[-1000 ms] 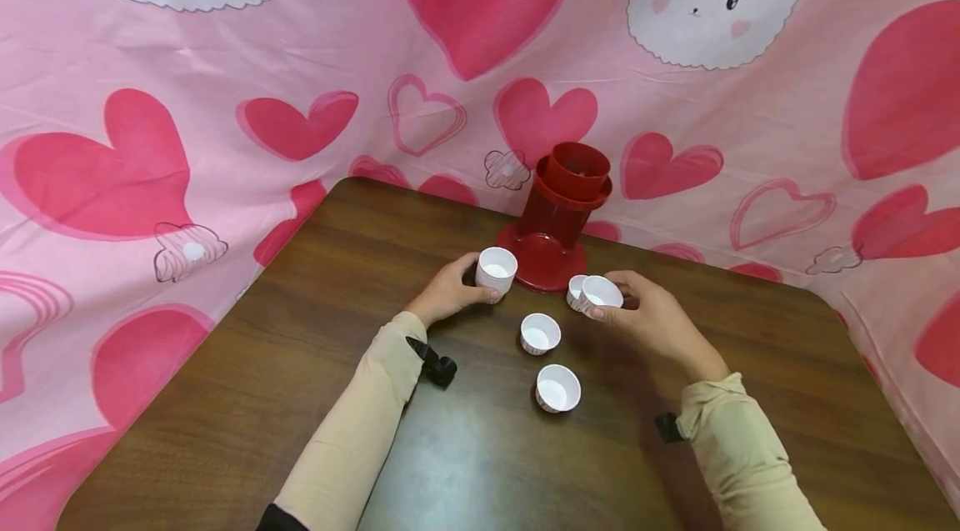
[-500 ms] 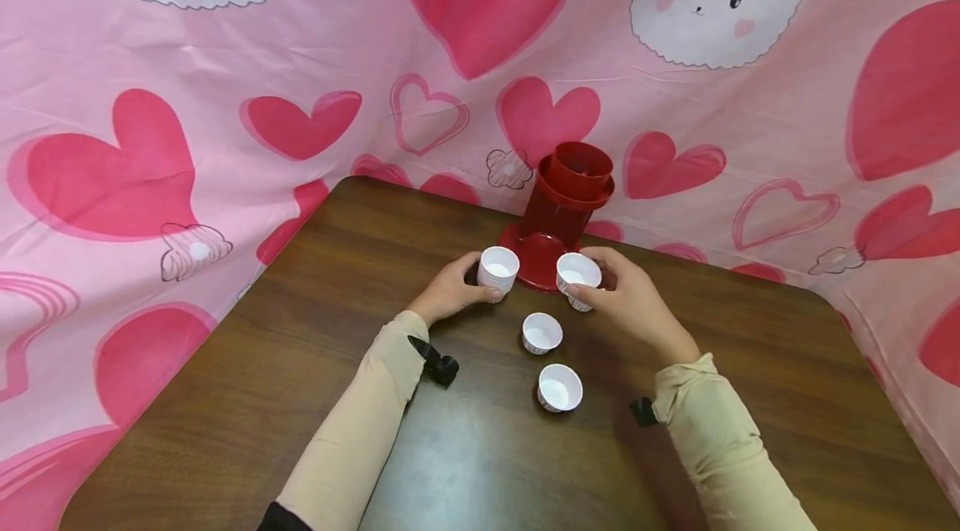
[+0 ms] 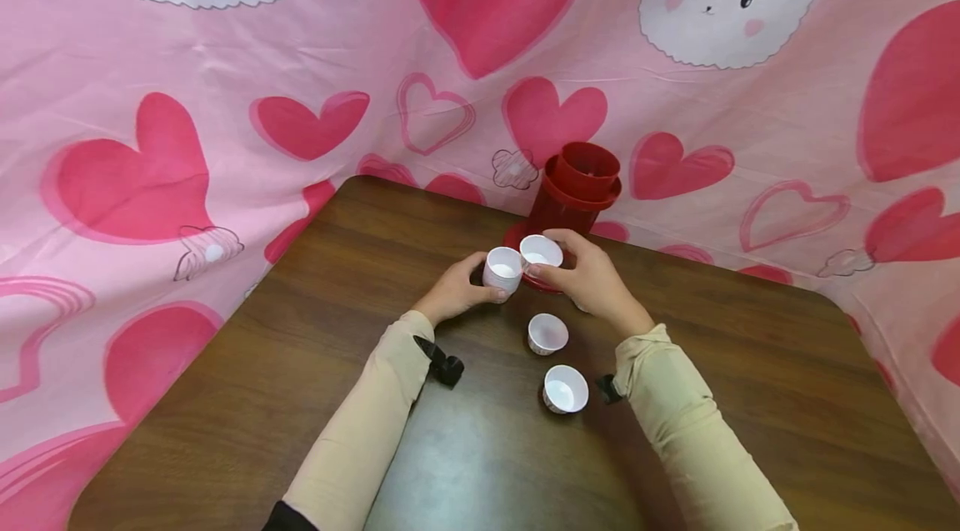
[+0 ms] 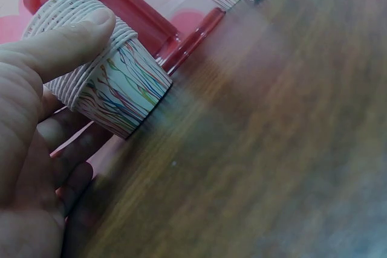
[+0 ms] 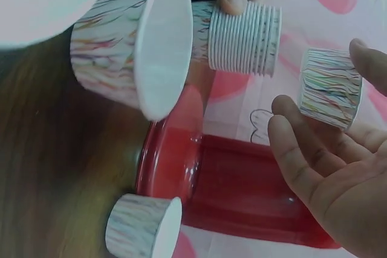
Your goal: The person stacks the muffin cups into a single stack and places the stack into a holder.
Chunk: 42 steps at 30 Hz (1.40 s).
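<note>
Your left hand (image 3: 456, 291) grips the nested paper cups (image 4: 118, 86), thumb across their layered rims and fingers round the other side; this stack, white inside with wavy coloured lines outside, is upright just in front and to the left of the red stand (image 3: 573, 210); whether its bottom touches the table (image 3: 337, 331) you cannot tell. Your right hand (image 3: 592, 277) pinches a single paper cup (image 5: 329, 89) between thumb and fingers, raised in front of the red stand, mouth up; it is near the stack, with a gap between them in the right wrist view. A third cup (image 5: 136, 228) sits just to the right of the red stand's base; a near cup (image 3: 547, 333) and a nearest cup (image 3: 566, 389) are upright on your side of it; behind the red stand hangs a pink heart-print cloth (image 3: 322, 31).
</note>
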{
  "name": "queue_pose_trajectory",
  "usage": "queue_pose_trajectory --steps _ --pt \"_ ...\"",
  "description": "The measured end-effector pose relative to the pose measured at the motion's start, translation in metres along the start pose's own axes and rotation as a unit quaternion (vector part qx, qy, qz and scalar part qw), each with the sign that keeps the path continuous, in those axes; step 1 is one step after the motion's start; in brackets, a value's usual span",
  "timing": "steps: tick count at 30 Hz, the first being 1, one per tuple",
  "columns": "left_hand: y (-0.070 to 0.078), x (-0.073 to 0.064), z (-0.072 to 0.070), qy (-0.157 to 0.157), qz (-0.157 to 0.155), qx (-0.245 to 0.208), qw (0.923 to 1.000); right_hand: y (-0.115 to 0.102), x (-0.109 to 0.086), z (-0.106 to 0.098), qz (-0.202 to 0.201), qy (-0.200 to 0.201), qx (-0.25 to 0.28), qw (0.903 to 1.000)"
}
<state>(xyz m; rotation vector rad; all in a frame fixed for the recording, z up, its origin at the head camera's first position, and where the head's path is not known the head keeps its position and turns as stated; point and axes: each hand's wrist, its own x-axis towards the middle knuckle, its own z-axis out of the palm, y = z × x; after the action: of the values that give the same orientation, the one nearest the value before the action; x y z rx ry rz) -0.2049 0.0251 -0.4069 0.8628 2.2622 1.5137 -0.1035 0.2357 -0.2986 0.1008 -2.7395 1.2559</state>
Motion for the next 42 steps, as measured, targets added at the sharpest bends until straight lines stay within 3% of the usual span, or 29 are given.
queue_pose_trajectory --steps 23,35,42 --pt "0.002 0.0 0.0 0.0 0.0 0.003 1.0 -0.009 0.027 0.035 0.02 -0.036 -0.02 0.999" --pt "0.0 0.0 0.001 0.002 0.003 0.004 1.0 -0.004 0.028 0.039 0.019 -0.054 -0.06 0.9966" --pt "-0.001 0.0 0.0 0.001 0.0 0.003 1.0 0.002 0.029 0.042 0.027 -0.069 -0.056 0.9957"
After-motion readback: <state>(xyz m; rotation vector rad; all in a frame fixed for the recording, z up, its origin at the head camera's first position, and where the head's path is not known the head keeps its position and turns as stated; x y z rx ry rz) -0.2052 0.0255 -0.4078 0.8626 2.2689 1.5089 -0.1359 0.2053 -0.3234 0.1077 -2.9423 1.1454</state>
